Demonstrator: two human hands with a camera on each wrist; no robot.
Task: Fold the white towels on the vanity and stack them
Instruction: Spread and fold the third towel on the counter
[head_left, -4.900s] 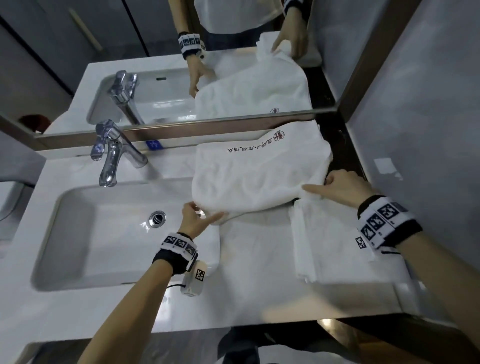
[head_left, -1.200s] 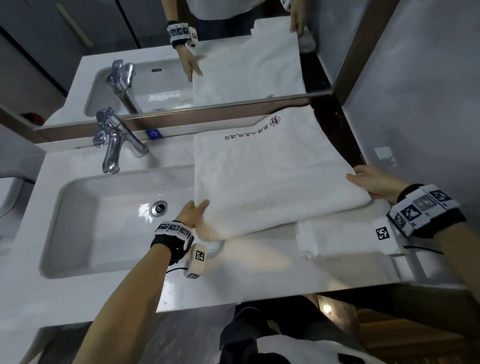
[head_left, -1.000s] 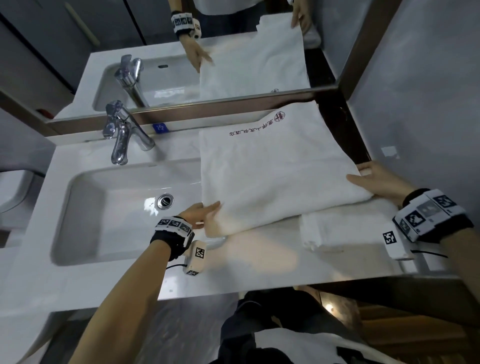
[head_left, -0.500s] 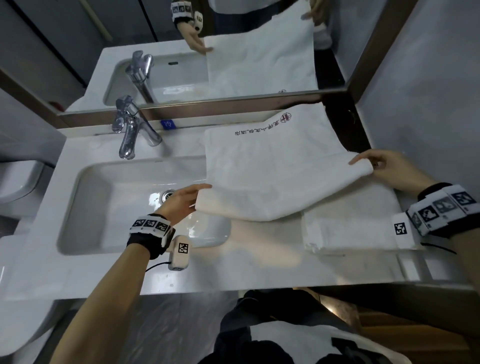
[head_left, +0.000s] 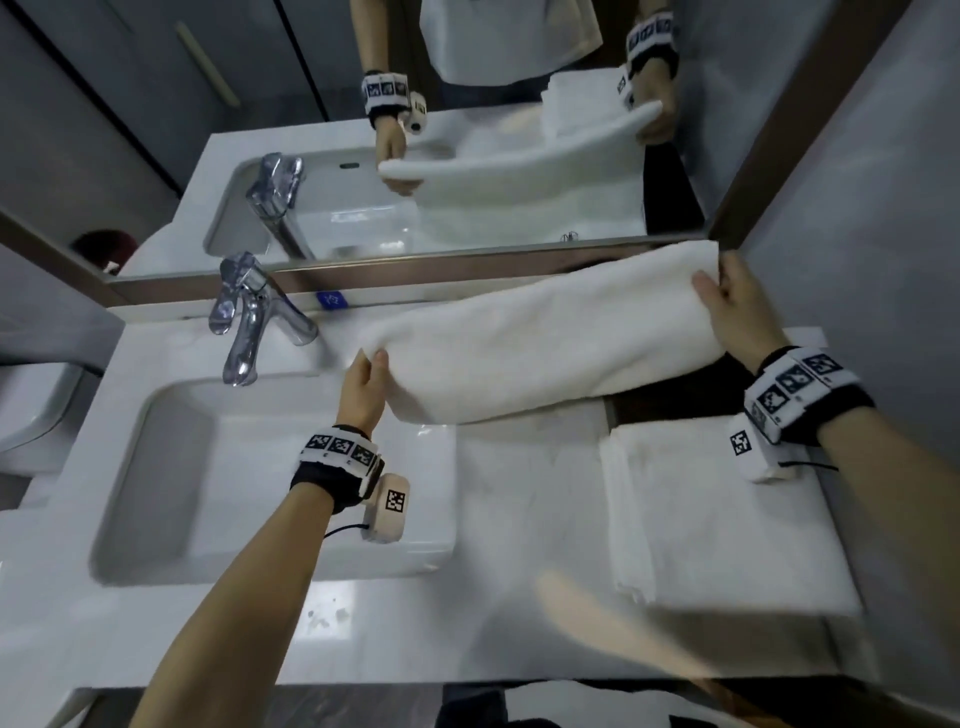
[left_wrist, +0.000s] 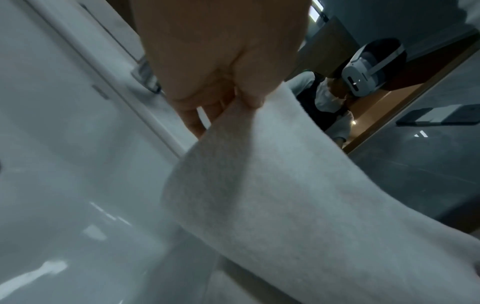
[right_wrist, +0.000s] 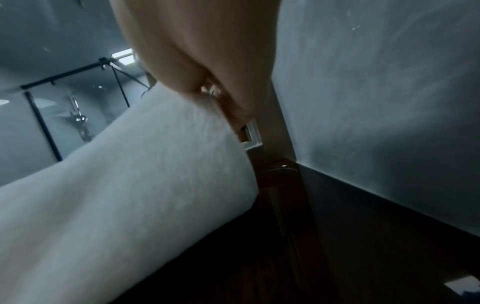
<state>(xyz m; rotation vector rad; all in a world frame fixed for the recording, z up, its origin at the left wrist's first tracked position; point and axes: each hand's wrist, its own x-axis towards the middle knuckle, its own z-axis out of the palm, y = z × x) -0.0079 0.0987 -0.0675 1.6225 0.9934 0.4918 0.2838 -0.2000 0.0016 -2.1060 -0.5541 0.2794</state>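
White towel (head_left: 540, 343) now lifted off vanity (head_left: 519, 519), folded lengthwise between both hands

- A white worktop (head_left: 519, 519) with a sunken basin (head_left: 249, 467) is being shown.
- A folded towel stack (head_left: 717, 519) is lying at its right end.
- A chrome tap (head_left: 249, 317) is standing behind the basin.

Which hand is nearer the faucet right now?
Left. The left hand grips the towel end just right of the faucet; the right hand holds the far end by the wall.
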